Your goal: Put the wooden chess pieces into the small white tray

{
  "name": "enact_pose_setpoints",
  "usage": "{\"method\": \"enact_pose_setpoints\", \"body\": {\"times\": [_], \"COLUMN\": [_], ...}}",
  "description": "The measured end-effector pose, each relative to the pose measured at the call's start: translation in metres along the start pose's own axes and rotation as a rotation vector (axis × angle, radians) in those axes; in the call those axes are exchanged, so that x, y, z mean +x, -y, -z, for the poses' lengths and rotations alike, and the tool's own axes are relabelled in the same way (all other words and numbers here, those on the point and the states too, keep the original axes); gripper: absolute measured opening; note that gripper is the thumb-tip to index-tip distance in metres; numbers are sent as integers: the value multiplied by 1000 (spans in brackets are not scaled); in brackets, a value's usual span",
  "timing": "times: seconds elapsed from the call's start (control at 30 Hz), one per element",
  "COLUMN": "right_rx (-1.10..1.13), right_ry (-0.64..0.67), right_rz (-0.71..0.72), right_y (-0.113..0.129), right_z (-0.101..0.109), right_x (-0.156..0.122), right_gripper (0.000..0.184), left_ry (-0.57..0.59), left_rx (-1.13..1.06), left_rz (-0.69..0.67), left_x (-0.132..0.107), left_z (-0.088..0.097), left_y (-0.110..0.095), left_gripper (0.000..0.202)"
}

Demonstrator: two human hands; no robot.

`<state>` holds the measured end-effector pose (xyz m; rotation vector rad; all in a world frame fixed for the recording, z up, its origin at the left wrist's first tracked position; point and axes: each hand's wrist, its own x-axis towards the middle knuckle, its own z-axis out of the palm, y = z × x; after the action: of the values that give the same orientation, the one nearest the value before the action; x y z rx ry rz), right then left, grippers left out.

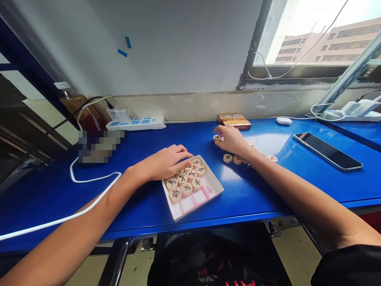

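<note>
Blue table [268, 186] beneath a window [315, 35]: right fingers [222, 133] pinch a round wooden xiangqi piece [216, 137], wrist arched, arm stretched forward. Left fingers [178, 151] spread, curving palm-down over similar pieces [187, 188] inside a white tray [212, 184].

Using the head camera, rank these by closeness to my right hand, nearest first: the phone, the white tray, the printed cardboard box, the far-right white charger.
From the right hand:
1. Printed cardboard box: just behind it.
2. White tray: in front, to its left.
3. Phone: to its right.
4. White charger: far right, behind the phone.
</note>
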<state>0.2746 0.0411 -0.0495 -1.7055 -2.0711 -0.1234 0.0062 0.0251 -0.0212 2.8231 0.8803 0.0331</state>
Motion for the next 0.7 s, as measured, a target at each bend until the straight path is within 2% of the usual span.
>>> {"method": "enact_pose_setpoints", "body": {"times": [0.1,0.2,0.27,0.33,0.43,0.7], "right_rx": [127,202,206,173,116,110], "right_ry": [13,209,276,299,308,345], "right_rz": [170,467,586,627,609,630], "right_y": [23,51,65,73,76,69], "right_z": [27,59,72,76,69,63], "right_x": [-14,-36,-50,-61,-69,-66], "right_gripper": [26,20,17,16,16,17], "left_ry": [-7,-5,-7,-7,-2,-12], "left_rx": [-4,-7,-9,-9,-9,-2], "left_rz": [-5,-18,-25,-16,-1,-15], "left_x": [0,-1,-1,-2,-3,-2], "left_z": [0,-1,0,0,1,-1], "left_y": [0,0,0,-2,-3,-2], "left_gripper": [43,42,41,40,40,39]}}
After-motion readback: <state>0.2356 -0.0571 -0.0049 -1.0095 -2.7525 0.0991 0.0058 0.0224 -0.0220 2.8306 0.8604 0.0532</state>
